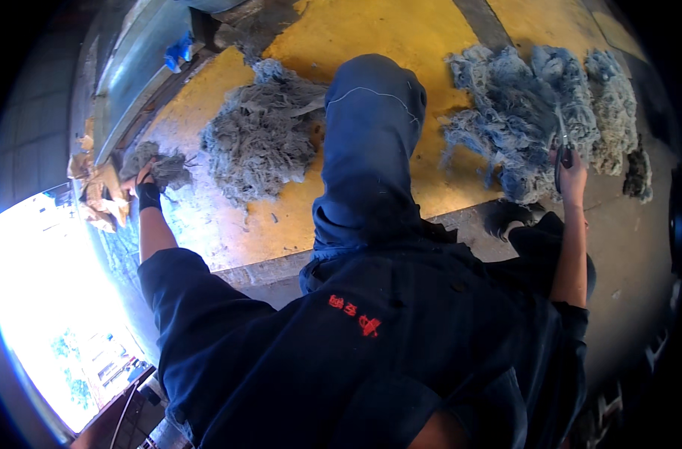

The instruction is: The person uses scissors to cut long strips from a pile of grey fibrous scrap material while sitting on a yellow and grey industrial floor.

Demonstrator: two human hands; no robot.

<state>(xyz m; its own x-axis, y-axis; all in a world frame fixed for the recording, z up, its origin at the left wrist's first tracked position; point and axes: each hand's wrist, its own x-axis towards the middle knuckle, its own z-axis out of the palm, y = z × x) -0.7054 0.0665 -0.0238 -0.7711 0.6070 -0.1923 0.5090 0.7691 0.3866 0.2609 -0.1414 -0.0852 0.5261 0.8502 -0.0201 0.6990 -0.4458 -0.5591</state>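
Far out to the left, my left hand (137, 182), with a dark band round the wrist, is closed on a small tuft of grey fibre waste (169, 166). My right hand (574, 172) grips a pair of scissors (563, 153) by the dark handles, the pale blades pointing away from me. Those blades lie over a large blue-grey heap of tangled fibre (506, 112) on the right. Between my left hand and my raised knee sits another pile of grey fibre (255, 138). The fingertips of both hands are partly hidden.
My bent leg (371, 142) stands on a worn yellow platform (431, 30), between the piles. Crumpled brown paper (100, 196) lies beside my left hand. A metal beam (140, 71) with a blue scrap (178, 52) runs along the far left. Grey floor (618, 247) extends at right.
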